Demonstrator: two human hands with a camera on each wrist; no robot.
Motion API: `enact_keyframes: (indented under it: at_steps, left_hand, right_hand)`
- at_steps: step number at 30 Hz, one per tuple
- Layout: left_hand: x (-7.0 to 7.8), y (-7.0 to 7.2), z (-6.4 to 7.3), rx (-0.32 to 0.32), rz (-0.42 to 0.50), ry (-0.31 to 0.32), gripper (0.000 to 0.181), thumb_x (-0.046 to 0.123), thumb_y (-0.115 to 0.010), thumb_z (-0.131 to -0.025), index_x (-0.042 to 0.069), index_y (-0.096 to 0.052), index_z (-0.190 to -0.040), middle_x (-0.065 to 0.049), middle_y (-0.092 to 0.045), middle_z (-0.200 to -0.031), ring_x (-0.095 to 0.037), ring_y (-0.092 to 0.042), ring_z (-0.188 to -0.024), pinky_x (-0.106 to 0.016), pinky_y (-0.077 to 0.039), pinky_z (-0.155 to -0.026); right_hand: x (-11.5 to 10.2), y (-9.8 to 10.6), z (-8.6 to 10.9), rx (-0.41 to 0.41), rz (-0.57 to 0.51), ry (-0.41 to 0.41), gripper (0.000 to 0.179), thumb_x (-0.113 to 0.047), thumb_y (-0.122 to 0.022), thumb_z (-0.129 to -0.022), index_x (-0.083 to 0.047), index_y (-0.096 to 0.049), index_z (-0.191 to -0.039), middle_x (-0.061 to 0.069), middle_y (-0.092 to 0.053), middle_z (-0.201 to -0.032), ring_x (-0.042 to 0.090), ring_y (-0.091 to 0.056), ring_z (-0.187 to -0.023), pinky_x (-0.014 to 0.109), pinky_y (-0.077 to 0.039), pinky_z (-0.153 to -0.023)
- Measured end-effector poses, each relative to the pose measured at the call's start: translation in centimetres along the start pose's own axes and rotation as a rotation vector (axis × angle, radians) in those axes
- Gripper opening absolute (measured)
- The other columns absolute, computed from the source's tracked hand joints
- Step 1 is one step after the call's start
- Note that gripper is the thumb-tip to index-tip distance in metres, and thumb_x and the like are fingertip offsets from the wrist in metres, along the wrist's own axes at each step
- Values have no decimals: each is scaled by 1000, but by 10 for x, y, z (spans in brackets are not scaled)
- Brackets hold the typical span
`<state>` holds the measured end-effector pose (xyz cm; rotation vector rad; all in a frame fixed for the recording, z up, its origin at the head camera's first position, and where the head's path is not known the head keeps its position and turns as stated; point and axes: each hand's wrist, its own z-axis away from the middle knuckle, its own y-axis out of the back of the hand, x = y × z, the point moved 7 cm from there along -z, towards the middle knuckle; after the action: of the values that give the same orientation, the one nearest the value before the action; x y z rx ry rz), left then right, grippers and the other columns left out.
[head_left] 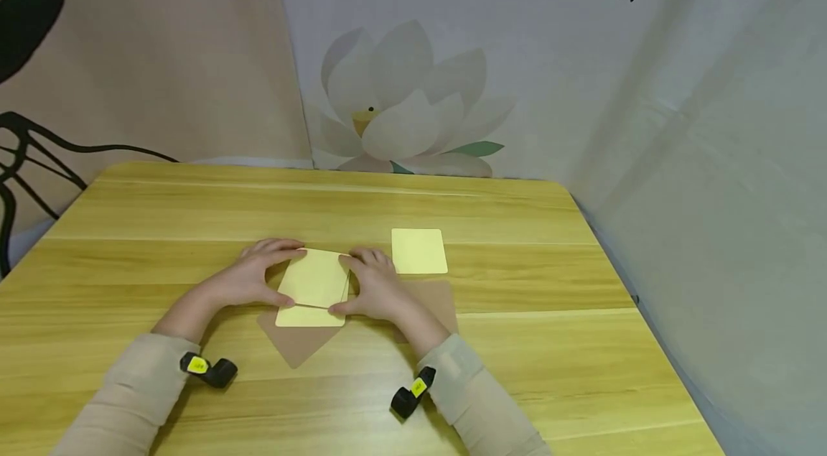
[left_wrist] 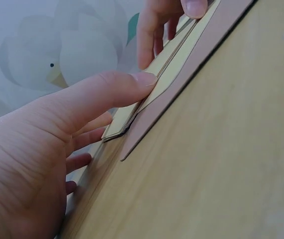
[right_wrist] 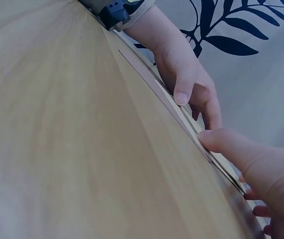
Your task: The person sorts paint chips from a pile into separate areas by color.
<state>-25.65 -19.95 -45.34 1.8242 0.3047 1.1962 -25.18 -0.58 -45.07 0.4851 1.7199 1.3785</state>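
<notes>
A small stack of pale yellow square cards (head_left: 314,278) lies between my two hands, its edges slightly out of line. My left hand (head_left: 255,276) grips the left side, thumb at the near corner and fingers at the far one. On the opposite side, my right hand (head_left: 376,289) holds the stack the same way. Another yellow card (head_left: 310,317) juts out toward me from beneath. Below that lies a brown card (head_left: 300,345), turned with one corner pointing nearer. In the left wrist view, the layered card edges (left_wrist: 119,125) show under the left thumb.
Right of the hands, a single yellow card (head_left: 418,252) lies on the wooden table (head_left: 549,355). Just nearer is another brown card (head_left: 436,304), partly covered by the right wrist. A white curtain with a printed lotus (head_left: 413,104) hangs behind the table's far edge.
</notes>
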Motion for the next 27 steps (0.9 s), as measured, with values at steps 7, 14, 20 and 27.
enact_keyframes:
  at_steps: [7,14,20,27]
  left_hand:
    - [-2,2,0,-1,-8,17,93,47,-83,-68,3,-46,-141,-15,-34,-148,-43,-21,-133,-70,-12,-97]
    - [2,3,0,2,-12,27,93,49,-83,-69,4,-46,-142,-15,-33,-148,-42,-22,-134,-69,-13,-98]
    - [6,4,-3,34,-18,31,94,50,-83,-66,5,-48,-140,-15,-34,-148,-41,-23,-134,-67,-12,-100]
    - [18,0,-12,62,-69,24,94,53,-83,-65,6,-50,-139,-14,-37,-147,-40,-25,-133,-65,-14,-101]
  right_hand:
    - [-1,2,-2,17,9,16,87,-58,-73,-75,-15,-43,-145,6,-35,-148,26,-28,-135,45,-21,-110]
    - [0,5,-2,35,15,23,87,-59,-72,-75,-15,-44,-144,6,-35,-148,25,-27,-135,44,-20,-111]
    - [4,12,0,39,-12,49,87,-59,-72,-76,-13,-44,-144,7,-35,-148,25,-26,-136,44,-19,-111]
    - [15,21,5,45,-73,71,86,-53,-76,-75,-13,-45,-144,6,-36,-147,22,-27,-135,44,-17,-112]
